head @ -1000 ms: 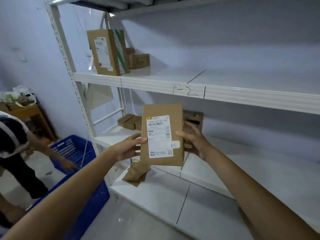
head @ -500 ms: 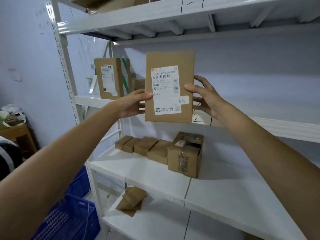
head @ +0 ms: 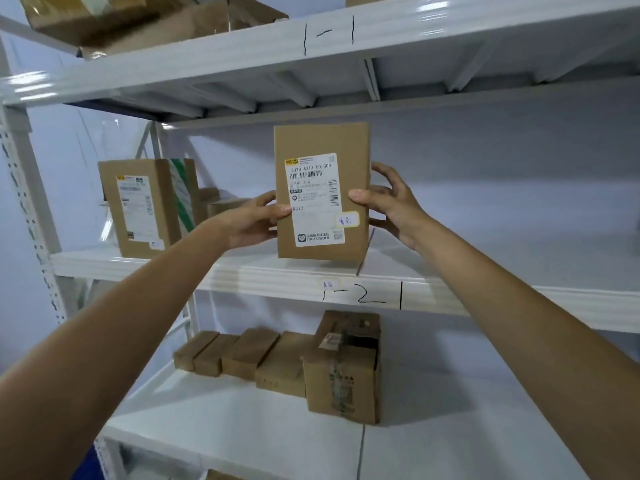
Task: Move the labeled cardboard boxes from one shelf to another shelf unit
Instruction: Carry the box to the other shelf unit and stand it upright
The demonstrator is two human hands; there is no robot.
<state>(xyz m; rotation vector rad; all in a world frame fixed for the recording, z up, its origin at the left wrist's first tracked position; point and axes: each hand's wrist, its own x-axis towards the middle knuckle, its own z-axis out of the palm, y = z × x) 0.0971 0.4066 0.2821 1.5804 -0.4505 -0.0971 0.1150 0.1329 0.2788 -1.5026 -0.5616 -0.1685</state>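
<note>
Head view shows the left hand (head: 254,220) and right hand (head: 391,206) clasping an upright labeled box (head: 322,192) at frame centre, over the white middle shelf (head: 277,275) marked 1-2, a taller box (head: 145,206) left, small boxes (head: 242,355) below, pale wall (head: 502,185) behind.

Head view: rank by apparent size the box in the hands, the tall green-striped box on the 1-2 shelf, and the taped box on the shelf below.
1. Green-striped box and held box: alike, and the held one is nearer, so unranked.
2. Taped box: somewhat smaller.
</note>
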